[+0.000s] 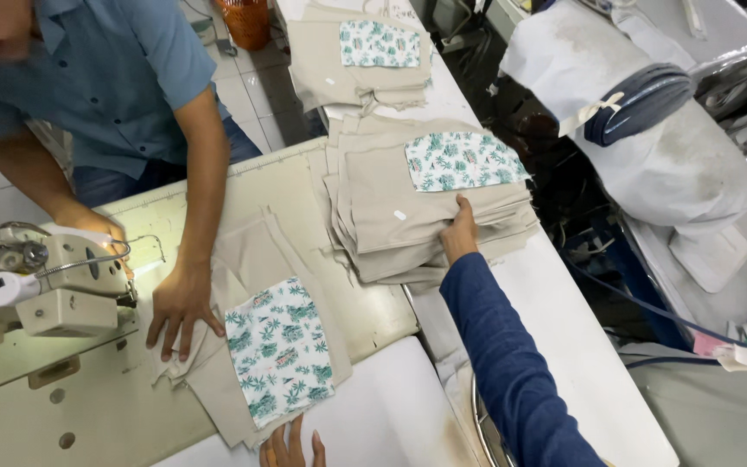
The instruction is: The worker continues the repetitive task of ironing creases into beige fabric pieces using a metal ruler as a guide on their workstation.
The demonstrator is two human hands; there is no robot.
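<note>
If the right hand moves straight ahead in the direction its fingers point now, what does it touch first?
The right hand already rests on the stack of beige fabric pieces, pointing up the table. Straight on, it would probably first meet the leaf-print pocket patch on top of that stack.

My right hand (pixel 459 232) grips the stack of beige pieces (pixel 408 220), my left hand (pixel 291 448) touches 1 piece with a leafy pocket (pixel 280 350).

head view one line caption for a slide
Right hand grips a stack of beige fabric pieces; left hand touches a palm-print pocket piece.
</note>
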